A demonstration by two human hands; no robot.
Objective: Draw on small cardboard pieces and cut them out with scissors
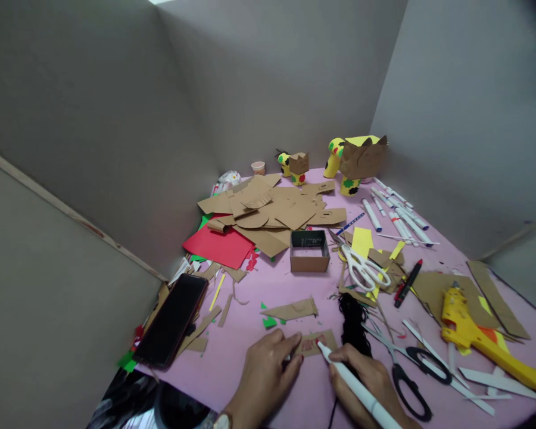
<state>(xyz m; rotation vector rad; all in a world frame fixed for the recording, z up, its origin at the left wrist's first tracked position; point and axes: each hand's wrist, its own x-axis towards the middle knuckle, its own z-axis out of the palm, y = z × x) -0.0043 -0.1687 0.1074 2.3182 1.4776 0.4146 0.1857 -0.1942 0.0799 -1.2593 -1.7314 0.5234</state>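
Note:
My left hand (pixel 265 375) presses its fingertips on the left end of a small brown cardboard piece (pixel 313 344) lying on the pink table (pixel 277 292). Red marks show on that piece. My right hand (pixel 366 381) is closed round a white marker (pixel 357 387), whose tip touches the cardboard's right part. A tuft of black yarn (pixel 352 322) lies just beyond my right hand.
Black-handled scissors (pixel 406 369) and a yellow glue gun (pixel 473 339) lie to the right. White scissors (pixel 364 268), a small open box (pixel 309 250), a heap of cardboard scraps (pixel 272 211), red paper (pixel 218 245), several markers (pixel 397 214) and a phone (pixel 172 319) surround the spot. Grey partition walls enclose the table.

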